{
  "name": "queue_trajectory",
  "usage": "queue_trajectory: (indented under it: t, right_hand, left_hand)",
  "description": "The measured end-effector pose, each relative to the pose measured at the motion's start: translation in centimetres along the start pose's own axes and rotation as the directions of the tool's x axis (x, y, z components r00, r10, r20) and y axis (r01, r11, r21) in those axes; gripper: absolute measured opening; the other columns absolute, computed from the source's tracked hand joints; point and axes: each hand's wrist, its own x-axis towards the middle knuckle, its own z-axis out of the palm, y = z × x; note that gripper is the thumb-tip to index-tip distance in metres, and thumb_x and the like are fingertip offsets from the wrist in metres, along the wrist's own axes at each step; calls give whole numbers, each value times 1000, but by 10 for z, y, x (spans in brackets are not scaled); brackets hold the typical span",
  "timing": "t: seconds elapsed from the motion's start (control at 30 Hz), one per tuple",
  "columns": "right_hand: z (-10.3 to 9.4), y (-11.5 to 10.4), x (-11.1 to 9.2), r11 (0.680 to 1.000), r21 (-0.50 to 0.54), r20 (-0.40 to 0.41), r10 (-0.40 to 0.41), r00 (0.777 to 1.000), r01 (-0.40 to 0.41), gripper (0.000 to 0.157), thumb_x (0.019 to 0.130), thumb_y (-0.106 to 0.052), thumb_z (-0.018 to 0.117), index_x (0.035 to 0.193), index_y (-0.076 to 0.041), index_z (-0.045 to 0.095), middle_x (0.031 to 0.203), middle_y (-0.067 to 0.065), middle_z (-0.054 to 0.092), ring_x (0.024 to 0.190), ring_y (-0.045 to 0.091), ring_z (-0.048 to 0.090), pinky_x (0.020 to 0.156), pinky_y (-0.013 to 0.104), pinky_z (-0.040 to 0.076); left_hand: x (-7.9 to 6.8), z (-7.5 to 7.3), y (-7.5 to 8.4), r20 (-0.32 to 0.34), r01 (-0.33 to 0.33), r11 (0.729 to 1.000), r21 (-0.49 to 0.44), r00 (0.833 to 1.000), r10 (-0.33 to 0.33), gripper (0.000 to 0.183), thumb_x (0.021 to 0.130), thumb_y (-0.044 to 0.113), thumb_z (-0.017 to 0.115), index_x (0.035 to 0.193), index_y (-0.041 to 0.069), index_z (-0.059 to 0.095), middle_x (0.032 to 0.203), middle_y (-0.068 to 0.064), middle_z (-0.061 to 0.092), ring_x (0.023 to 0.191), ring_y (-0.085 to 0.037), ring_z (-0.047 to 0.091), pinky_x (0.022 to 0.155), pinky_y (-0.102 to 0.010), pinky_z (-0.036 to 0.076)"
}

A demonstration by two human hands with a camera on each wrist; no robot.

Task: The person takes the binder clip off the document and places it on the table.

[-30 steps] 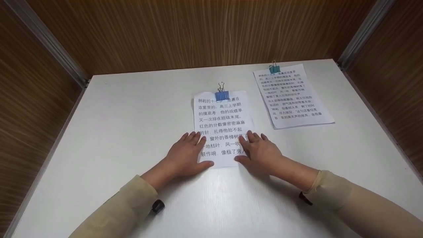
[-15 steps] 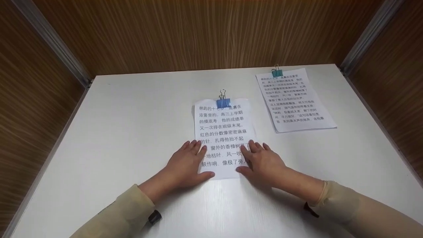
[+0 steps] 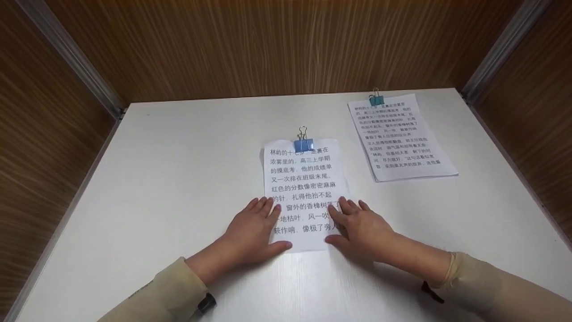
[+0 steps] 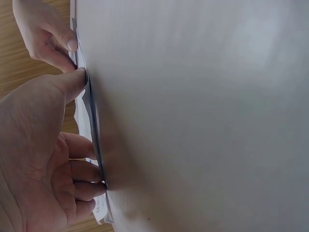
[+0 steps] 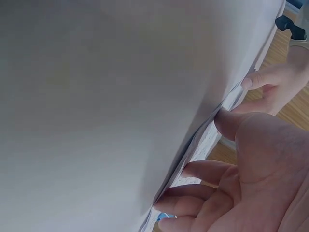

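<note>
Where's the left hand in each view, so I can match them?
Head: left hand, left of centre, touching the nearer paper stack.
Left wrist: left hand, large, at the left edge.
Right wrist: left hand, smaller, upper right.
Shared landmark: that paper stack, seen nearly edge-on in both wrist views.

Clipped stack of sheets [image 3: 301,179] lies mid-table, its binder clip [image 3: 304,145] at the far edge. Left hand [image 3: 251,230] rests along its lower left side, right hand [image 3: 365,230] along its lower right; whether fingertips also touch the table [image 3: 170,170] is hard to tell. Second stack [image 3: 395,138] lies behind and right, apart, its own clip [image 3: 376,100] at the far end. Back panel [image 3: 290,44] stands behind the table.
</note>
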Motion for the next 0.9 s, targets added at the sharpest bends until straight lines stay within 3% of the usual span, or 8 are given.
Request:
queue_trajectory:
  t: [0.17,0.23,0.37,0.6,0.67,0.9]
  right_hand:
    - [-14,22,5,992,119,-68,-28,997,36,60,98,-35,78,144,0,64,147,31,57,132,49,59,116,63,41]
    - [-22,32,12,987,159,-114,-11,993,29,57,98,-33,77,143,-1,65,145,29,59,121,48,67,110,61,48]
    - [-39,53,35,975,220,-179,49,983,-9,59,99,-32,77,147,-2,61,147,25,60,124,44,67,108,56,51]
    - [-62,82,83,942,320,-153,155,976,-99,66,101,-34,74,157,-7,51,145,28,59,114,42,70,92,52,56]
    - [-64,88,95,935,338,-147,167,975,-109,67,101,-33,74,158,-7,49,145,31,58,121,44,68,101,53,55]
    - [-63,106,126,888,448,-137,186,973,-107,69,100,-26,76,159,-5,47,155,25,52,128,43,65,107,53,53]
  left_hand:
    - [1,-2,2,-9,-9,1000,5,1000,9,94,99,67,58,157,-5,46,162,-29,41,154,-42,36,129,-50,23]
    - [1,-3,2,-14,-11,1000,9,1000,11,93,99,67,58,157,-5,46,161,-29,42,154,-42,36,129,-51,24]
    - [0,-2,2,-11,-8,1000,9,1000,8,94,99,67,58,157,-5,46,161,-29,42,154,-41,36,129,-51,24]
    - [-2,1,1,-7,4,1000,1,1000,-4,94,99,68,57,158,-4,45,163,-28,41,155,-41,35,129,-50,23]
    - [-2,1,1,-7,4,1000,0,1000,-4,94,99,68,57,158,-4,45,163,-28,40,155,-41,34,129,-50,22]
    - [0,1,1,4,11,1000,3,1000,-11,94,99,69,56,159,-3,44,164,-27,39,155,-40,34,130,-49,21]
